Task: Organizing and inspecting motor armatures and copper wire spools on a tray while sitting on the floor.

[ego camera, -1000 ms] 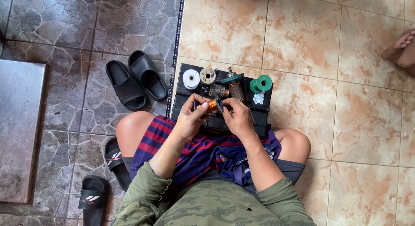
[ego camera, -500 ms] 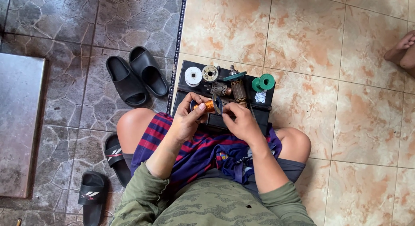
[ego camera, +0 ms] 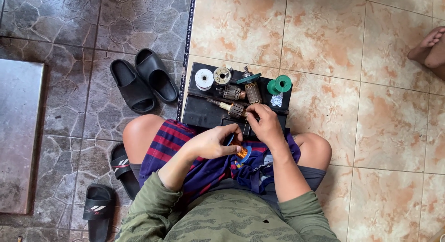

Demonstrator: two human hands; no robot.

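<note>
Here, armature [ego camera: 234,109]: lay on the black board [ego camera: 199,114] just in front of the knees, near its front edge, with the right hand [ego camera: 265,125] at its winding end.
Long axis: ran roughly left to right across the board, tilted slightly; the thin shaft end pointed left and a little away from the person, the wound core lay toward the right hand.
Right hand grip: fingertips were pinched narrow at the core; whether they held a strand of wire could not be told, it was too fine to see.
Copper wire spool [ego camera: 242,152]: sat low over the lap on the striped cloth [ego camera: 169,140], held closed in the left hand [ego camera: 211,142], well back from the board.
Left hand grip: fingers were curled around the spool's blue flange.
Risk, wire: any strand between spool and core would probably kink or snap if the spool were pulled back too hard.
Risk, armature: it rested loose on its round side, so a tug would likely roll it toward the board's edge.
Risk, neighbours: two other armatures [ego camera: 243,89], a white reel [ego camera: 204,78] and a green reel [ego camera: 279,84] crowded close behind; a roll could knock them.
</note>
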